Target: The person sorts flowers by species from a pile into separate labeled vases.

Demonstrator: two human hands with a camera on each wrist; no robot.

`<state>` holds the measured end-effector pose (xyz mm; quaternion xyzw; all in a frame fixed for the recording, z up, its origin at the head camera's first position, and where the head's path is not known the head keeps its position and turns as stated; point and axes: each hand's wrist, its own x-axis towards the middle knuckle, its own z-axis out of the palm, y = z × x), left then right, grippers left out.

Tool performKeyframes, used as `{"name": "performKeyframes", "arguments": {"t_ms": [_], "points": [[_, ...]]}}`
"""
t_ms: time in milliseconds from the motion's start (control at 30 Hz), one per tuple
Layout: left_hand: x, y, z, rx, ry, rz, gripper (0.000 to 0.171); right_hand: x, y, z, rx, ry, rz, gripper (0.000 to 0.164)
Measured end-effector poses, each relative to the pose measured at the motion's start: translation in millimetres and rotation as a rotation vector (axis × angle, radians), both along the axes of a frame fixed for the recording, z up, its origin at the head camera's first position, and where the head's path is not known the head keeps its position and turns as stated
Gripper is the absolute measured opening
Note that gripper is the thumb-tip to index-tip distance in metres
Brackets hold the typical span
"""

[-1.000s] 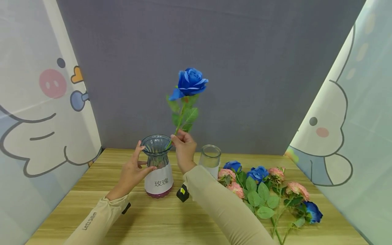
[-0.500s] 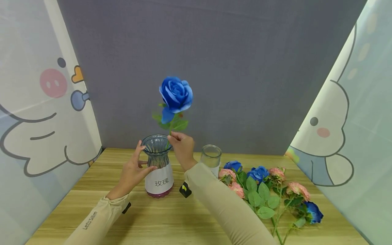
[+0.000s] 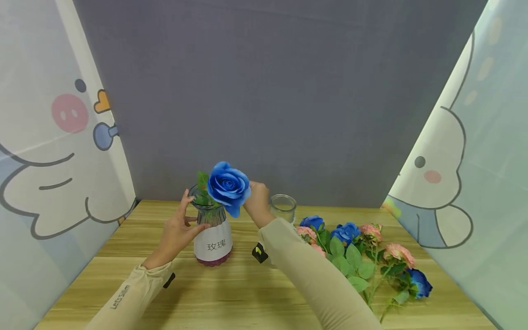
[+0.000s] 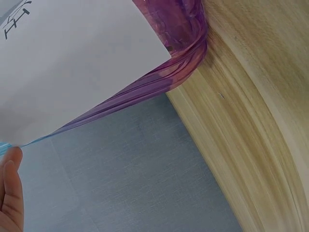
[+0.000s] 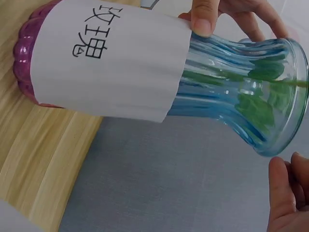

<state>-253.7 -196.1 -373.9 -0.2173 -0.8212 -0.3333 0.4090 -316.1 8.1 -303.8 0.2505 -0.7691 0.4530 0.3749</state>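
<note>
A blue-tinted glass vase [image 3: 211, 219] with a purple base and a white paper label stands on the table. My left hand [image 3: 178, 229] grips its left side, fingers at the rim and thumb across the neck. A blue rose [image 3: 228, 185] leans in the vase, its bloom over the right side of the rim. The right wrist view shows its leaves [image 5: 256, 113] inside the flared top. My right hand [image 3: 257, 201] is right of the bloom, which covers its fingertips in the head view. In the right wrist view those fingertips lie beside the rim, apart from the stem.
A clear glass jar [image 3: 283, 206] stands right of the vase, partly behind the right sleeve. Several blue roses [image 3: 346, 233] and pink flowers [image 3: 398, 254] lie on the right of the wooden table [image 3: 243, 302]. A grey panel [image 3: 264, 91] rises behind.
The blue rose has gone down and left into the vase, its bloom now at rim level. The right hand has shifted slightly right, off the stem. The left hand stays on the vase.
</note>
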Motion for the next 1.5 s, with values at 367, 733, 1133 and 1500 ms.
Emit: {"name": "performKeyframes", "arguments": {"t_ms": [367,733,1133,1500], "points": [[-0.8,-2.0,-1.7,0.005,-0.010,0.006,0.098,24.9,12.3,34.0,-0.070,-0.454,0.077,0.010],[-1.1,-0.9,-1.0,0.004,0.009,-0.001,0.098,18.6,72.7,50.3,-0.114,-0.728,0.268,0.033],[-0.1,-0.5,-0.9,-0.003,0.004,-0.014,0.094,15.7,171.5,54.1,0.000,-0.920,0.361,0.043],[-1.1,-1.6,-0.4,0.004,0.017,-0.004,0.100,14.8,239.7,37.1,-0.044,-1.074,0.349,0.051]]}}
